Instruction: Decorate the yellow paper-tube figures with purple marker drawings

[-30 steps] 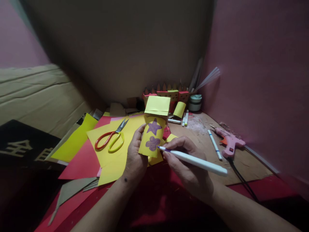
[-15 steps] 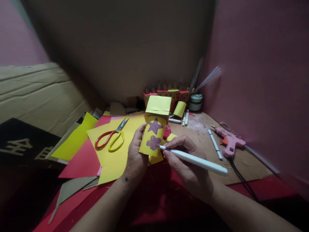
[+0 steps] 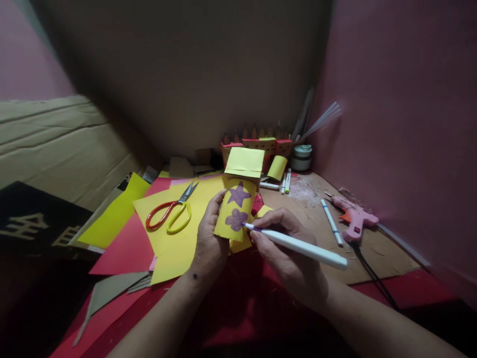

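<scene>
My left hand point(image 3: 211, 238) is wrapped round a yellow paper tube point(image 3: 223, 227) bearing a purple star and, below it, a purple flower. A white marker point(image 3: 301, 244) with a purple tip is pinched in my right hand point(image 3: 290, 253); its tip meets the flower's lower right petal, or nearly so. Just behind the tube stands a piece with a folded yellow paper top point(image 3: 244, 161), partly hidden. Left of my left hand, scissors point(image 3: 175, 211) with one red and one yellow handle lie part-open on yellow paper point(image 3: 175, 258).
A pink glue gun point(image 3: 354, 216) with a black cord lies at right beside a blue-banded marker point(image 3: 331, 223). Farther back are a yellow curled paper point(image 3: 278, 168), a lidded jar point(image 3: 301, 158) and glue sticks point(image 3: 323, 120). Large cardboard point(image 3: 67, 144) leans at left.
The marker and my right hand have shifted slightly left, with the tip moving a little up and left on the flower. My left hand and the tube stay nearly still.
</scene>
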`<state>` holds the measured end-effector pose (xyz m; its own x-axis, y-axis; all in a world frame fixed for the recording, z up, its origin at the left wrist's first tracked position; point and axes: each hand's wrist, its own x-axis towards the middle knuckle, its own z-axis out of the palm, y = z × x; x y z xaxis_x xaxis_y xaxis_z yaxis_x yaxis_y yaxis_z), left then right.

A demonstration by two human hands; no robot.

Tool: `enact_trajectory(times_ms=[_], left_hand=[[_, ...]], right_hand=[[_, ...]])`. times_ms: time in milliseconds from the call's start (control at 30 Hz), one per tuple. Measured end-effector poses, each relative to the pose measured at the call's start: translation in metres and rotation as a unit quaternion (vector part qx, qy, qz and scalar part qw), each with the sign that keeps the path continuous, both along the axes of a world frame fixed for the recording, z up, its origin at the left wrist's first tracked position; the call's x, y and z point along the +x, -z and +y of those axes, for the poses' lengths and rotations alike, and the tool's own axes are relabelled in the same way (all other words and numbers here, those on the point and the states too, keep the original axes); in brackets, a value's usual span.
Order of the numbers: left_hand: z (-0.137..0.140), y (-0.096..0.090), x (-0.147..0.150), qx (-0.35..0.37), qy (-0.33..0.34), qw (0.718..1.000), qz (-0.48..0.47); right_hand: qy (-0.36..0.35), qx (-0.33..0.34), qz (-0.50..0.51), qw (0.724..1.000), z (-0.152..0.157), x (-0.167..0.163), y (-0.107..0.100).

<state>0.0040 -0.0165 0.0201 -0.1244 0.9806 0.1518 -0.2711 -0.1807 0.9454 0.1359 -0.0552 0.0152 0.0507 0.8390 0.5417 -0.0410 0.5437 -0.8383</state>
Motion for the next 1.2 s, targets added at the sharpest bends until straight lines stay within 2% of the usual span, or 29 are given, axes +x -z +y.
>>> enact_trajectory(times_ms=[300,567,833,1200], left_hand=[[-0.004,-0.005,0.004,0.007,-0.015,1.0,-0.013],[0.003,0.002,0.002,0.006,-0.01,1.0,-0.021],[-0.006,-0.009,0.004,0.005,-0.017,1.0,0.0],[-0.004,-0.003,0.001,0.018,0.003,1.0,0.025]], right_hand=[[-0.005,-0.019,-0.001,1.0,0.002,-0.001,0.004],[-0.009,-0.029,-0.01,0.999,0.002,0.0,0.005],[-0.012,-0.028,-0.017,0.999,0.002,0.001,0.005],[-0.018,-0.032,-0.009,0.999,0.002,0.003,0.006]])
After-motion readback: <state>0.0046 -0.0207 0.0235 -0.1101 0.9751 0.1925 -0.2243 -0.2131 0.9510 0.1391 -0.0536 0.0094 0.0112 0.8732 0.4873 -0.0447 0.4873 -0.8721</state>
